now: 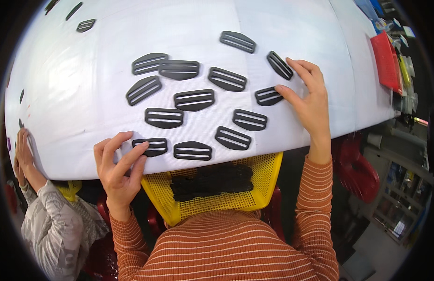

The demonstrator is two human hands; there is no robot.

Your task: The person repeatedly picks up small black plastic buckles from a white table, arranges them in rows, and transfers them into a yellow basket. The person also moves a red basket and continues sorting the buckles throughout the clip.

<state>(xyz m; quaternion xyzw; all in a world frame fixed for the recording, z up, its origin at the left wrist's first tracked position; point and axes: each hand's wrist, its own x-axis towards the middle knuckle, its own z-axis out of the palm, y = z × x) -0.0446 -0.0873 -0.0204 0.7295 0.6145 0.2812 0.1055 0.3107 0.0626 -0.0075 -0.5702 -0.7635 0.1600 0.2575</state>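
Note:
Several black plastic slide buckles [194,99], each with two slots, lie spread on the white table. My left hand [117,164] is at the near edge, fingers apart, one fingertip resting on the left end of a buckle [156,151]. On the right, my right hand [312,100] has its thumb and fingers spread. Its thumb tip touches a buckle [267,97], and its fingertips are beside another, tilted buckle [280,65]. Neither hand has lifted a buckle. Two buckles at the upper left of the group overlap [179,70].
A yellow perforated basket [207,207] piled with black pieces sits below the table edge, against my body. At far left, another person's hands [26,157] rest by the table edge. A red tray [385,61] stands at the right edge, and a dark red chair [355,164] is below it.

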